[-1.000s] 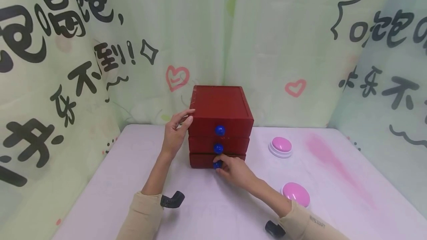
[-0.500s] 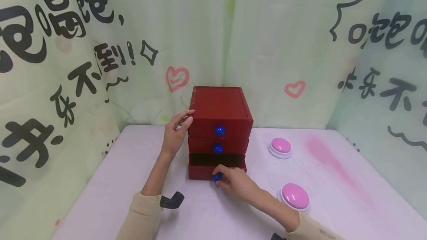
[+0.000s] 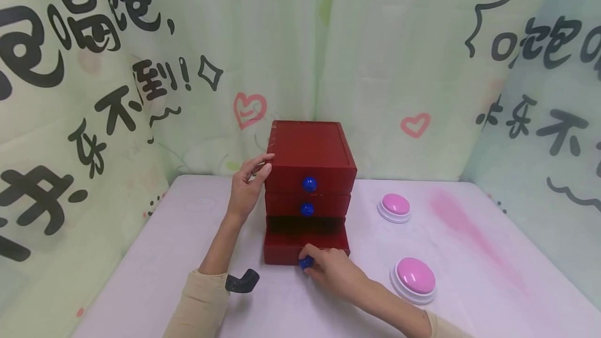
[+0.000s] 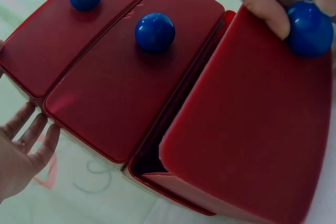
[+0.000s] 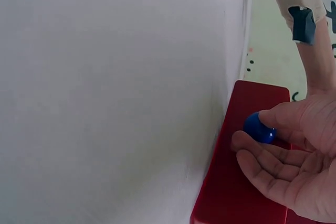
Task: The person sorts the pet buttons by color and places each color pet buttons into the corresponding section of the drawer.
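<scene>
A red cabinet (image 3: 312,145) with stacked drawers and round blue knobs stands at the back of the table. Its bottom drawer (image 3: 281,253) is pulled out, and the part of its inside that shows looks dark. My right hand (image 3: 335,273) pinches the blue knob (image 5: 258,128) of that drawer between thumb and fingers. Against the cabinet's left side, near the top front corner, rest the fingers of my left hand (image 3: 247,184); in the left wrist view these fingers (image 4: 39,137) are spread along the edge. The upper two drawers (image 4: 142,66) are closed.
Two pink push buttons on white bases stand right of the cabinet, one farther back (image 3: 395,205) and one nearer (image 3: 415,276), close to my right forearm. A printed curtain (image 3: 366,67) hangs behind the white table (image 3: 202,207).
The bottom drawer has slid out toward me, from nearly closed to well open. My right hand has moved with its knob. My left hand has stayed on the cabinet's side.
</scene>
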{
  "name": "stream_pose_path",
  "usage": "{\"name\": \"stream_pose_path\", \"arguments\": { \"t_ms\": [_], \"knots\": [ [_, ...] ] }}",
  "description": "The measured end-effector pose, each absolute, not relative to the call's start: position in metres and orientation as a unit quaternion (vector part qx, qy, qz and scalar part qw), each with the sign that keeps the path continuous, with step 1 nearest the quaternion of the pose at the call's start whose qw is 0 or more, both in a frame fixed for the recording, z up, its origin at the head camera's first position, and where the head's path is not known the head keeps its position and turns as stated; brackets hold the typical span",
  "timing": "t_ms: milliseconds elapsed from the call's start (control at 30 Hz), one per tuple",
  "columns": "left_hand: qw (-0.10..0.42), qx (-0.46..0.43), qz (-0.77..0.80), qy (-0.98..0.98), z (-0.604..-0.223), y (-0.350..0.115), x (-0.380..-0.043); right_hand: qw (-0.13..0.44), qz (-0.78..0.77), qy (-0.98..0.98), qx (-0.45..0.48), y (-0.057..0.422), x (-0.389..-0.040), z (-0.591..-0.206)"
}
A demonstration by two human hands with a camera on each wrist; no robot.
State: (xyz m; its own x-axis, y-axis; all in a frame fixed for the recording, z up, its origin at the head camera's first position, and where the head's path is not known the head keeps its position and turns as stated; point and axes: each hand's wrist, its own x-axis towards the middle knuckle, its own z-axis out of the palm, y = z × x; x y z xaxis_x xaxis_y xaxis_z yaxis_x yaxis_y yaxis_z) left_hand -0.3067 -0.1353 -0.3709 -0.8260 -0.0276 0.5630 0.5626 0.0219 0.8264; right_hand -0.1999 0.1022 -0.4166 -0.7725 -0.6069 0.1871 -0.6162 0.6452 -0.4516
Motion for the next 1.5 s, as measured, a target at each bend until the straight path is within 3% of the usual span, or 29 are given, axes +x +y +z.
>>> {"name": "stream_pose_path", "arguments": {
  "t_ms": [767, 1500],
  "knots": [
    [0.235, -0.205, -0.672, -0.672, -0.372, -0.136, -0.307, -0.05, 0.25, -0.916, 0.31, 0.101, -0.177, -0.412],
    [0.229, -0.205, -0.67, -0.675, -0.371, -0.136, -0.307, 0.003, 0.27, -0.897, 0.35, 0.14, -0.166, -0.411]
  ]
}}
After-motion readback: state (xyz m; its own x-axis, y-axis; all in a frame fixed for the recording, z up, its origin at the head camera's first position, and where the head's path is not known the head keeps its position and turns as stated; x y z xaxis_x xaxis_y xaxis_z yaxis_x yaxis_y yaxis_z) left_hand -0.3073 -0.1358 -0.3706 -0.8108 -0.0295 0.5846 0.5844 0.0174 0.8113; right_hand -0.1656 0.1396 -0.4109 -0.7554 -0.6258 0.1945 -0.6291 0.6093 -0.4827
